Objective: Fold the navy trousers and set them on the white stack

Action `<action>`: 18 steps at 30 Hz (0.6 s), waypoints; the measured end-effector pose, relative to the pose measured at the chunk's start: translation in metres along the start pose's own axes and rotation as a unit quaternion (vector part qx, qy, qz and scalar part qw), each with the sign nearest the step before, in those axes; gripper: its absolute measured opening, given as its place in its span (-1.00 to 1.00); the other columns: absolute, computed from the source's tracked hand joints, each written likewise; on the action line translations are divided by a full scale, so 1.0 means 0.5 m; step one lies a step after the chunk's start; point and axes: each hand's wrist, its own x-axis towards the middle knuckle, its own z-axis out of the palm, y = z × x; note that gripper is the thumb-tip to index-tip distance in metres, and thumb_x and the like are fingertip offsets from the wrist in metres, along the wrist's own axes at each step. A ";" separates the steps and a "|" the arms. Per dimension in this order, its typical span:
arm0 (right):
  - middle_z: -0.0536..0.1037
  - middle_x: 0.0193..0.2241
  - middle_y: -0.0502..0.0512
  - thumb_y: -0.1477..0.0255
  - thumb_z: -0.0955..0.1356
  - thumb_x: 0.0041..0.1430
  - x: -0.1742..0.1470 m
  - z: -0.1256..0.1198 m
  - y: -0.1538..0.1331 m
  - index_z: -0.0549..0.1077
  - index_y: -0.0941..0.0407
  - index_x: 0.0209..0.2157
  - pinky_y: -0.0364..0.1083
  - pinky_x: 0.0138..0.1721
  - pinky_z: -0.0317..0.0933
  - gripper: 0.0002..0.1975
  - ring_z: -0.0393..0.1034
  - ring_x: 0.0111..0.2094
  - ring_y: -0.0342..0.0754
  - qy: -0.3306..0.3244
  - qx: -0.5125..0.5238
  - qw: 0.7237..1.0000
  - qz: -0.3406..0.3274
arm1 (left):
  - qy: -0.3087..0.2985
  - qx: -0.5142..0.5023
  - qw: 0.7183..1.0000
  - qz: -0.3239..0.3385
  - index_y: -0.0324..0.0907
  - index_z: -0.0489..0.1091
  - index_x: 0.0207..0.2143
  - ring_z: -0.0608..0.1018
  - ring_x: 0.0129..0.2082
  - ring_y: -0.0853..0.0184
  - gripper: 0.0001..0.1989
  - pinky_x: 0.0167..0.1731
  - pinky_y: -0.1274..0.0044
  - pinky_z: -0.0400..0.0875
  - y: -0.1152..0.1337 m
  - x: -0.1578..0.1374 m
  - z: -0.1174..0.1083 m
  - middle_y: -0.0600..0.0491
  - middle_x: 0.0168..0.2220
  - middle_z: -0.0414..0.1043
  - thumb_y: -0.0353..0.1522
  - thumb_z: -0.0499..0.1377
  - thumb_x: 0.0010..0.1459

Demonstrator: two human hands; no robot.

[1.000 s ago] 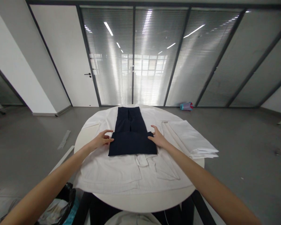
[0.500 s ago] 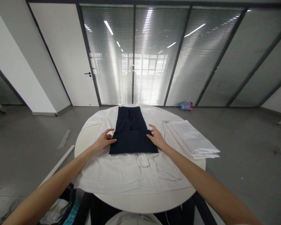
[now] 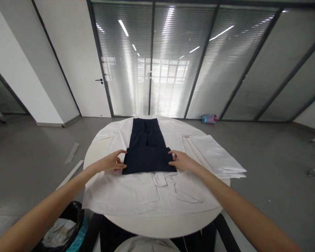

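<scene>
Head view, one lot. Your left hand [image 3: 110, 163] sits at 9 o'clock of the dark navy garment [image 3: 147, 148], fingers curled, thumb and fingertips pinching the left corner of its near folded flap; your right hand [image 3: 182, 161] mirrors it at 3 o'clock, fingers bent and closed on the right corner of the same flap. Garment: matte, smooth woven cloth, a long narrow rectangle running from centre toward 12 o'clock, its near end doubled back into a broad flat band with a straight, crisp near edge; a faint centre seam shows on the far half. It lies at the middle of the round white table [image 3: 157, 224], which has a smooth curved rim. Under it, spread flat, is a white garment [image 3: 136, 192] of heavier, slightly creased cloth with stitched seams and a small tab just at 6 o'clock of the navy piece. At 3 o'clock, near your right hand but apart from it, a stack of folded white cloth [image 3: 215, 155] forms a slanted oblong with layered edges overhanging the rim. At 7 o'clock, below the table, a black bin [image 3: 68, 227] with crinkled plastic liner. At 1 o'clock on the grey floor, by the slatted glass wall, a small teal and pink bottle [image 3: 209, 119] lies on its side.
</scene>
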 end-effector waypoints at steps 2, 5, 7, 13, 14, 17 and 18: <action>0.56 -0.39 0.04 0.46 0.48 0.05 0.055 -0.032 -0.016 0.52 0.15 -0.06 -0.15 -0.29 0.22 -0.63 0.45 -0.34 -0.06 0.029 -0.033 0.999 -0.008 | 0.055 0.043 0.997 0.012 -0.19 0.32 0.08 0.51 -0.56 0.32 -0.27 -0.60 0.56 0.29 0.011 0.047 -0.039 0.07 -0.45 0.50 -0.06 0.37 -0.10; 0.59 -0.33 0.09 0.47 0.47 0.07 0.171 -0.075 -0.032 0.56 0.14 -0.16 -0.14 -0.20 0.26 -0.75 0.48 -0.26 -0.04 0.089 -0.002 0.996 0.012 | 0.153 0.038 0.987 0.024 -0.23 0.40 -0.05 0.54 -0.49 0.27 -0.38 -0.56 0.54 0.35 0.030 0.151 -0.101 -0.01 -0.37 0.52 -0.09 0.37 -0.13; 0.61 -0.36 0.11 0.48 0.45 0.10 0.258 -0.091 -0.035 0.57 0.17 -0.20 -0.13 -0.21 0.29 -0.82 0.50 -0.31 -0.05 0.101 0.030 0.994 0.028 | 0.203 -0.015 0.979 0.018 -0.24 0.43 -0.11 0.54 -0.44 0.27 -0.44 -0.54 0.55 0.38 0.042 0.232 -0.134 -0.04 -0.35 0.52 -0.17 0.40 -0.17; 0.62 -0.30 0.13 0.50 0.41 0.12 0.497 -0.071 -0.017 0.55 0.19 -0.13 -0.11 -0.17 0.34 -0.76 0.53 -0.29 -0.04 0.128 0.077 0.988 0.048 | 0.271 -0.113 0.956 -0.013 -0.29 0.45 -0.16 0.49 -0.48 0.33 -0.52 -0.54 0.59 0.34 0.046 0.471 -0.188 0.00 -0.43 0.47 -0.38 0.42 -0.21; 0.62 -0.27 0.14 0.52 0.40 0.11 0.529 -0.063 -0.012 0.53 0.19 -0.10 -0.09 -0.13 0.34 -0.72 0.53 -0.24 -0.02 0.137 0.081 0.986 0.050 | 0.278 -0.121 0.953 -0.018 -0.29 0.44 -0.12 0.48 -0.49 0.34 -0.49 -0.54 0.59 0.33 0.042 0.505 -0.193 0.01 -0.44 0.46 -0.40 0.41 -0.19; 0.60 -0.14 0.23 0.56 0.40 0.07 0.607 -0.040 0.006 0.47 0.20 0.00 -0.04 -0.01 0.31 -0.60 0.49 -0.07 0.06 0.158 0.090 0.982 0.050 | 0.289 -0.152 0.945 -0.031 -0.31 0.37 0.04 0.47 -0.52 0.37 -0.37 -0.51 0.58 0.33 0.025 0.586 -0.200 0.05 -0.46 0.44 -0.46 0.39 -0.15; 0.58 -0.11 0.26 0.57 0.39 0.06 0.627 -0.032 0.013 0.45 0.21 0.01 -0.02 0.02 0.29 -0.57 0.48 -0.03 0.09 0.162 0.094 0.981 0.044 | 0.291 -0.162 0.942 -0.034 -0.32 0.34 0.09 0.46 -0.53 0.37 -0.32 -0.51 0.57 0.33 0.020 0.606 -0.201 0.06 -0.47 0.43 -0.47 0.38 -0.15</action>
